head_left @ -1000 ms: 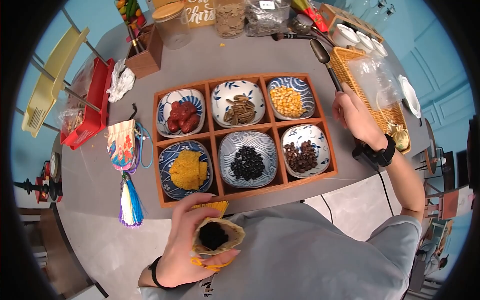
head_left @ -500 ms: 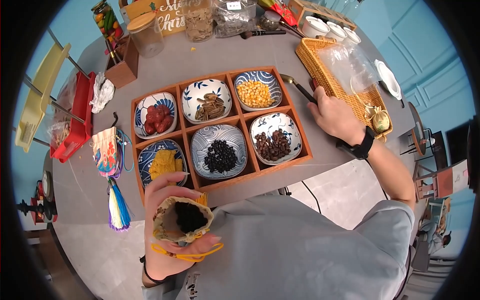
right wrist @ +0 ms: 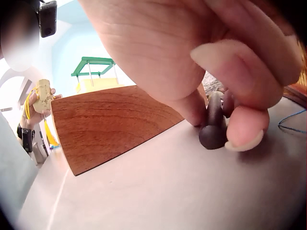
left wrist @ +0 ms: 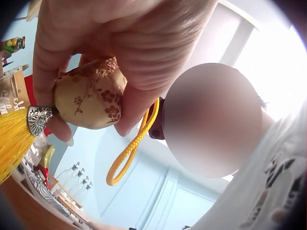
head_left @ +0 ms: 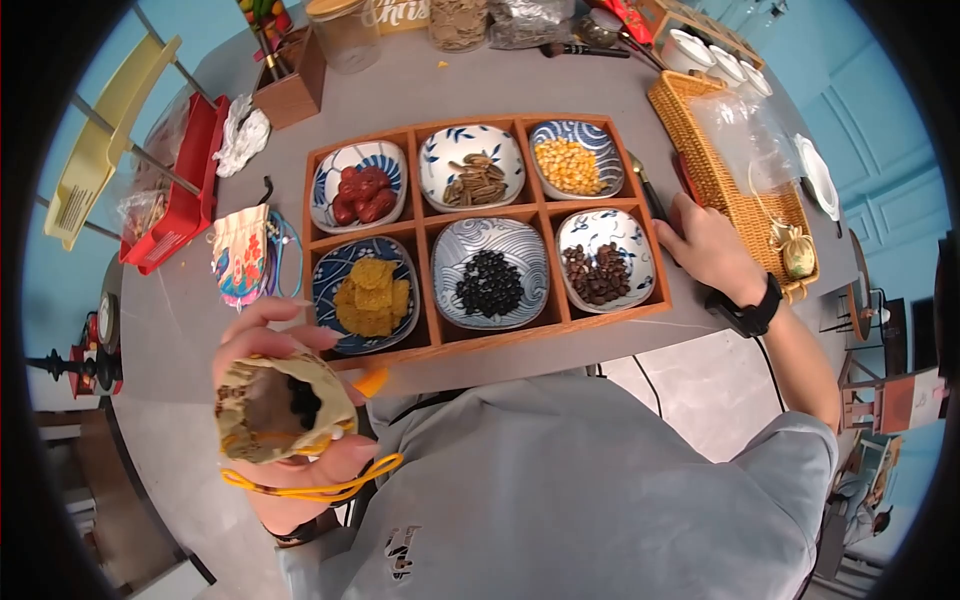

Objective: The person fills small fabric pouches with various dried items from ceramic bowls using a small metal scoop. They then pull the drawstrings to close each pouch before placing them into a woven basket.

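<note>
My left hand [head_left: 258, 338] grips a small cream drawstring pouch [head_left: 240, 400] in front of my shirt, its mouth turned up, with black beans visible inside. The left wrist view shows the pouch's brown blossom print, its yellow cord [left wrist: 125, 160] and a yellow tassel [left wrist: 14, 139] with a silver cap. At the tray's right side, my right hand [head_left: 712, 252] holds the dark handle [right wrist: 213, 127] of a metal scoop [head_left: 640, 168] low at the table. A wooden six-compartment tray [head_left: 425, 262] bears patterned bowls, including one of black beans [head_left: 490, 283] and one of brown beans [head_left: 598, 275].
Other bowls hold red dates [head_left: 363, 195], corn kernels [head_left: 570, 166] and yellow chunks [head_left: 372, 298]. A wicker basket [head_left: 690, 125] lies right of my right hand. An embroidered pouch [head_left: 240, 255] and a red bin [head_left: 180, 215] are on the left. Jars and a brush [head_left: 590, 50] stand or lie behind.
My left hand has carried the pouch leftward, and its mouth has tilted so fewer beans show. My right hand has lowered the scoop from above the table to beside the tray.
</note>
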